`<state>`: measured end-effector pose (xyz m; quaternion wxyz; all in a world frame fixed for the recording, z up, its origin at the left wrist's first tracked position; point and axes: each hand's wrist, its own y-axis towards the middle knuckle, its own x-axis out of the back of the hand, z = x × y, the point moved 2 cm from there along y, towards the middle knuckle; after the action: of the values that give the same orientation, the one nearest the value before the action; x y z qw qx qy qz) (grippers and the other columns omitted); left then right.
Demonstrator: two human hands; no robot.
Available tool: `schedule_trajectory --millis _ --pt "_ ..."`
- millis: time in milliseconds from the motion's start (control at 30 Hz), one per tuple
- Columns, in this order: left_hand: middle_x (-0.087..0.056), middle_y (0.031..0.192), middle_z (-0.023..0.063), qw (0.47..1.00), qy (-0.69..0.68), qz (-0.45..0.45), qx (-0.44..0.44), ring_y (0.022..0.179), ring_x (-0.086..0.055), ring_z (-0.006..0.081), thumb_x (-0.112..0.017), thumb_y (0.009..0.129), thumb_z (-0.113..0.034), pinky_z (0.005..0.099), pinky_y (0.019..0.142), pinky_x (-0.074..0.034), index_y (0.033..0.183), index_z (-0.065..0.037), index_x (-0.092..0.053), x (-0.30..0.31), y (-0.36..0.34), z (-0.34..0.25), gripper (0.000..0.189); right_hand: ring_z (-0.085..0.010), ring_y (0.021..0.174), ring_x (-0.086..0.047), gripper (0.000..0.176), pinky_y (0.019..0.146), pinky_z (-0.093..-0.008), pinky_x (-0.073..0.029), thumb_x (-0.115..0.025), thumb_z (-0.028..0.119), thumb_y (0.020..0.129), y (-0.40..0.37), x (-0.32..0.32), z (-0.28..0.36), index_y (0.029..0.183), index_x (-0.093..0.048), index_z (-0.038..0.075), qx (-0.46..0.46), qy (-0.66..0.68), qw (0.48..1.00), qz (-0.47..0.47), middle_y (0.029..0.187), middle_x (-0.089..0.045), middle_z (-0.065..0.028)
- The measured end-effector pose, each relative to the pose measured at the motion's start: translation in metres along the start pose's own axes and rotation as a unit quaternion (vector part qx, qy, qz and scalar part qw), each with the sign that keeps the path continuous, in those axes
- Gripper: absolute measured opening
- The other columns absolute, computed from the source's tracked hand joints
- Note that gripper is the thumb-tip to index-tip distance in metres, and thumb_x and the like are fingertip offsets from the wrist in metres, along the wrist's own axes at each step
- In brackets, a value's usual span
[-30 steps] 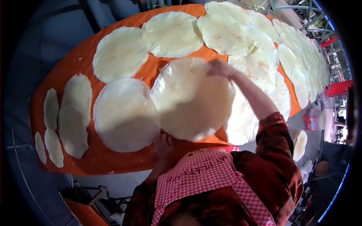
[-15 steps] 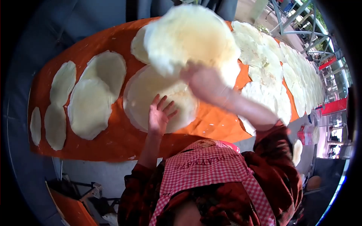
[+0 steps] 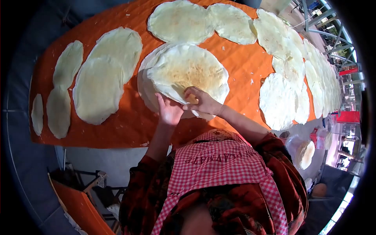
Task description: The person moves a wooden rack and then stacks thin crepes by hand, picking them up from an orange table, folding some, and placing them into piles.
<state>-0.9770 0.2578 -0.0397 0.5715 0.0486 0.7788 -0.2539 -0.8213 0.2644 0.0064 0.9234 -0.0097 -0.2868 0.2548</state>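
A pale, thin round flatbread [image 3: 196, 66] with a toasted brown patch lies in front of me, over another round whose rim shows at its left. At its near edge, my right hand [image 3: 205, 103] has curled fingers gripping the bread. Close beside it, my left hand [image 3: 170, 113] is palm up at the same edge, with the thumb raised against the bread. The other left fingers are partly hidden. My two hands nearly touch.
An orange cloth [image 3: 235, 90] covers the long table. Two overlapping rounds [image 3: 100, 86] lie to the left, with smaller-looking ones beyond. Several rounds [image 3: 180, 21] lie along the back, and many overlap on the right [image 3: 278, 102]. A bagged stack [image 3: 305, 152] stands low at right.
The flatbread that my right hand held raised has come down onto the round before me. My left hand, spread open before, has moved to its near edge beside my right.
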Motion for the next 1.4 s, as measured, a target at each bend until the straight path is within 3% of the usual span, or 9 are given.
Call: schedule_trajectory --millis 400,733,833,933,1000,1033,1100,1267,1400 --pt "-0.044 0.134 0.0071 0.989 0.052 0.124 0.063 0.124 -0.04 0.0252 -0.041 0.093 -0.04 0.0451 0.103 -0.031 0.135 -0.009 -0.035 -0.005 0.006 -0.002 0.053 -0.0292 0.107 -0.055 0.051 0.092 -0.0368 -0.043 -0.057 0.032 0.088 -0.004 -0.001 0.008 0.127 -0.045 0.002 -0.081 0.029 0.995 -0.047 0.119 -0.054 -0.0191" --pt "-0.056 0.117 0.0088 0.986 0.159 -0.037 0.041 0.109 -0.053 0.0244 -0.049 0.085 -0.016 0.0423 0.092 -0.043 0.12 -0.005 -0.049 0.024 0.016 -0.001 0.036 -0.0346 0.083 -0.062 0.035 0.077 -0.0372 -0.049 -0.054 0.025 0.085 -0.004 0.005 -0.009 0.109 -0.059 -0.001 -0.068 0.085 0.988 -0.109 0.093 -0.063 -0.023" --pt "-0.06 0.107 0.0088 0.952 0.276 -0.13 0.014 0.097 -0.059 0.0229 -0.052 0.083 -0.009 0.0399 0.083 -0.049 0.112 -0.005 -0.054 0.041 0.017 -0.003 0.029 -0.0361 0.067 -0.061 0.026 0.063 -0.041 -0.05 -0.062 0.021 0.075 0.002 -0.023 -0.009 0.094 -0.065 0.004 0.15 -0.175 0.952 -0.203 0.077 -0.063 -0.0182" --pt "-0.061 0.101 0.0096 0.955 0.252 -0.156 0.015 0.09 -0.06 0.0233 -0.055 0.084 -0.01 0.0391 0.078 -0.051 0.107 -0.002 -0.056 0.074 0.025 -0.009 0.024 -0.0295 0.1 -0.057 0.026 0.094 -0.0359 -0.04 -0.05 0.006 0.08 0.013 -0.018 -0.022 0.1 -0.067 0.003 -0.095 -0.103 0.983 -0.117 0.101 -0.063 -0.0201" --pt "-0.061 0.1 0.0113 0.941 0.288 -0.176 -0.008 0.089 -0.06 0.0247 -0.056 0.083 -0.009 0.0389 0.079 -0.05 0.106 0.002 -0.056 0.061 0.013 -0.024 0.026 -0.0221 0.079 -0.062 0.014 0.075 -0.0365 -0.047 -0.054 0.01 0.079 0.018 0.045 -0.015 0.08 -0.063 0.001 -0.077 -0.034 0.972 -0.221 0.081 -0.065 -0.015" --pt "-0.061 0.101 0.012 0.941 0.293 -0.17 -0.01 0.091 -0.06 0.0251 -0.058 0.082 -0.008 0.0392 0.081 -0.049 0.107 0.004 -0.056 0.059 0.007 -0.032 0.028 -0.0197 0.077 -0.062 0.014 0.069 -0.0344 -0.048 -0.055 0.011 0.079 0.018 0.087 -0.041 0.08 -0.062 0.0 -0.024 -0.074 0.986 -0.145 0.079 -0.064 -0.0116" --pt "-0.06 0.102 0.0129 0.942 0.302 -0.146 0.004 0.092 -0.06 0.0252 -0.059 0.08 -0.006 0.0392 0.08 -0.049 0.109 0.006 -0.055 0.069 0.003 -0.05 0.031 -0.0191 0.079 -0.061 0.024 0.072 -0.0342 -0.049 -0.048 0.014 0.086 -0.014 0.172 -0.064 0.092 -0.062 -0.005 -0.124 0.308 0.909 -0.253 0.085 -0.063 -0.01" --pt "-0.06 0.105 0.0118 0.918 0.344 -0.194 -0.01 0.094 -0.059 0.025 -0.059 0.078 -0.001 0.0372 0.079 -0.049 0.113 0.005 -0.054 0.089 0.01 -0.059 0.036 -0.0206 0.088 -0.062 0.048 0.082 -0.0348 -0.048 -0.031 0.038 0.098 -0.12 0.326 -0.151 0.107 -0.058 0.0 -0.252 0.029 0.892 -0.374 0.097 -0.065 -0.0116" --pt "-0.059 0.109 0.0105 0.909 0.363 -0.181 -0.092 0.095 -0.058 0.0244 -0.058 0.075 0.004 0.0363 0.078 -0.049 0.12 0.001 -0.05 0.079 0.016 -0.052 0.045 -0.0178 0.074 -0.064 0.028 0.069 -0.0329 -0.051 -0.068 0.015 0.075 -0.201 0.395 -0.244 0.097 -0.065 -0.001 -0.268 0.055 0.856 -0.439 0.086 -0.066 -0.0076"
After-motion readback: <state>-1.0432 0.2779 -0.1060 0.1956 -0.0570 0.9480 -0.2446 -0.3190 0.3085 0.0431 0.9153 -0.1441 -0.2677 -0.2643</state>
